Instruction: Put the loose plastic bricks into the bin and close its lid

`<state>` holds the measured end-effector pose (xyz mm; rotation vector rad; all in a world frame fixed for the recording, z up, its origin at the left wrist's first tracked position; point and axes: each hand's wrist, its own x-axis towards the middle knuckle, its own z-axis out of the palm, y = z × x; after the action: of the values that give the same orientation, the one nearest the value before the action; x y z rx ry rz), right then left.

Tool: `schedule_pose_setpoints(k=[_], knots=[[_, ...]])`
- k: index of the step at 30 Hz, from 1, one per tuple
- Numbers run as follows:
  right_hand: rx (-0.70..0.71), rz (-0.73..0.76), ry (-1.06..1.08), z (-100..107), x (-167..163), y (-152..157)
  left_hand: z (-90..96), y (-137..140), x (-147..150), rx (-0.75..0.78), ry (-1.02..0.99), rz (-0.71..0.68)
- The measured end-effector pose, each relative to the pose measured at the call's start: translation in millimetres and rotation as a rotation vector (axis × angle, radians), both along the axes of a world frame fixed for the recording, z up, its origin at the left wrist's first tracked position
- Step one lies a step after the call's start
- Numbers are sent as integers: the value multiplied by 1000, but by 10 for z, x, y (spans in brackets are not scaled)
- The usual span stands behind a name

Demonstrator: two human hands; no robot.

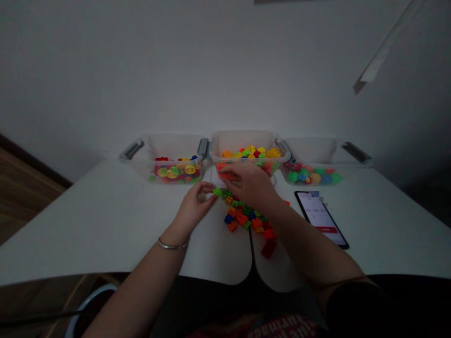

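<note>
My left hand (197, 201) has its thumb and forefinger closed at a bright green toy brick (217, 192), at the left edge of the brick pile. My right hand (254, 184) reaches across the pile to the front of the middle clear box (243, 134), its fingers curled together. Orange shows at those fingertips; whether it is a brick in them or one behind the box wall is unclear. Below the hands spreads a loose pile of toy bricks (243, 219), orange, green, blue and red. My right hand and forearm hide part of it.
Left of the middle box stands a clear box (176, 141) of mixed toy pieces; right of it, another box (310, 144) holds coloured round pieces. A phone (326, 220) showing a timer lies beside my right forearm. A seam (251, 244) divides the white tabletop (116, 220).
</note>
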<state>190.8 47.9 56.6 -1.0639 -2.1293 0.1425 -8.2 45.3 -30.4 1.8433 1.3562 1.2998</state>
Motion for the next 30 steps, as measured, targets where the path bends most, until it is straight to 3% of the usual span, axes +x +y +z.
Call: schedule_pose_setpoints(k=[5, 11, 16, 30], knots=[[-83, 119, -131, -111, -33, 28, 24, 6, 56, -268, -447, -116], [-104, 165, -134, -164, -22, 72, 105, -26, 85, -339, -648, -157], [-108, 248, -149, -187, -8, 95, 72, -28, 92, -383, -696, -211], [-193, 269, -216, -89, 39, 111, 111, -39, 83, -417, -702, -235]])
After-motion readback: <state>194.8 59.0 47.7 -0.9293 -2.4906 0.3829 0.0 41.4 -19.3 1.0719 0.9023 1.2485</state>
